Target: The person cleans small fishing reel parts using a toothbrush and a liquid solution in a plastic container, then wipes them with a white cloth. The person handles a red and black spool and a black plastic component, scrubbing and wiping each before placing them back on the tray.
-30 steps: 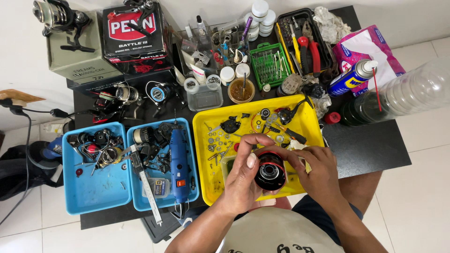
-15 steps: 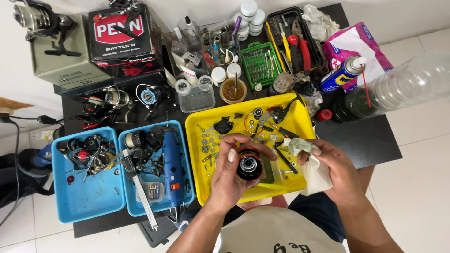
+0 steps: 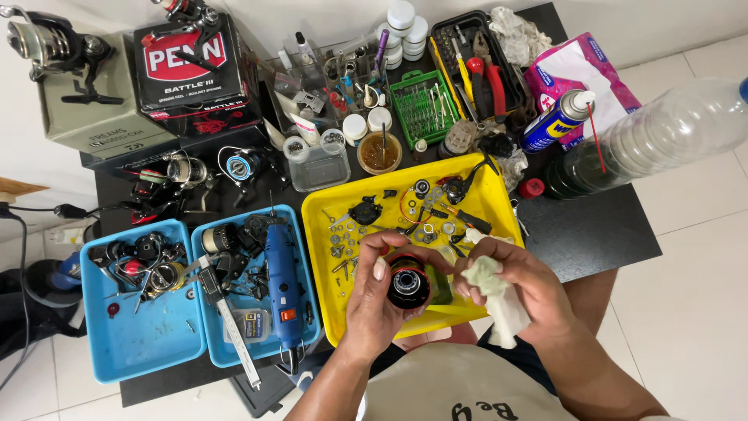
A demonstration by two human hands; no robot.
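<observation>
While the right hand (image 3: 520,290) grips a rag (image 3: 499,295), left fingers (image 3: 379,269) encircle the spool (image 3: 409,282) — touching.

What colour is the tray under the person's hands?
Bright yellow. The tray shows clearly in the head view, below both hands and strewn with small parts.

The floor (image 3: 686,257) is made of large pale tiles with thin darker joints, and it shows on the right side and also at the lower left. A plain white wall (image 3: 647,23) runs along the top of the view. In the middle stands a low rectangular table with a black matte top (image 3: 592,226); its bare part is seen at the right end, and its front edge runs along the bottom. At the far left a black cable (image 3: 19,257) hangs down over the tiles, near a light wooden piece (image 3: 15,189) at the picture edge. The light is even and soft, with only weak shadows beside the table.
</observation>
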